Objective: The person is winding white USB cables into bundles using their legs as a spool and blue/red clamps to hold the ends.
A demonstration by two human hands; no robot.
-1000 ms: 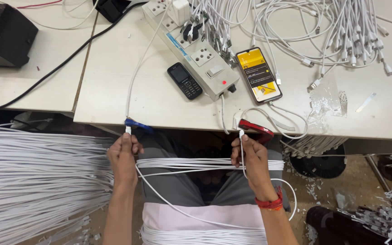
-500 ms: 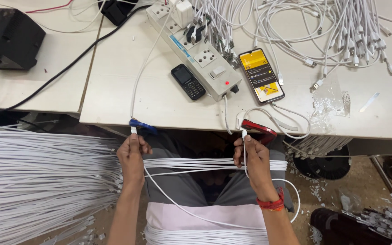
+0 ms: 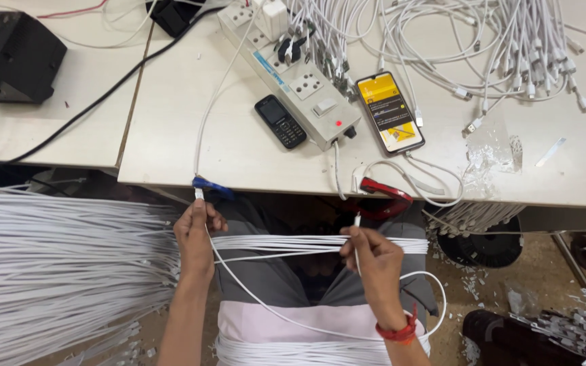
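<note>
Fingers (image 3: 201, 207) of our left hand (image 3: 197, 234) pinch one white cable plug (image 3: 199, 194) at the bench (image 3: 239, 152) edge; right hand (image 3: 371, 257) pinches the other plug (image 3: 357, 220). Bundled thin white cables (image 3: 286, 245) span between, many unhandled.

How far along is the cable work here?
Done, apparently: a heap of white cables lies on the table. In hand: left hand pinches one cable end by the blue clip; right hand holds the other end near the red clip. Left: the large cable bundle beside the lap.
</note>
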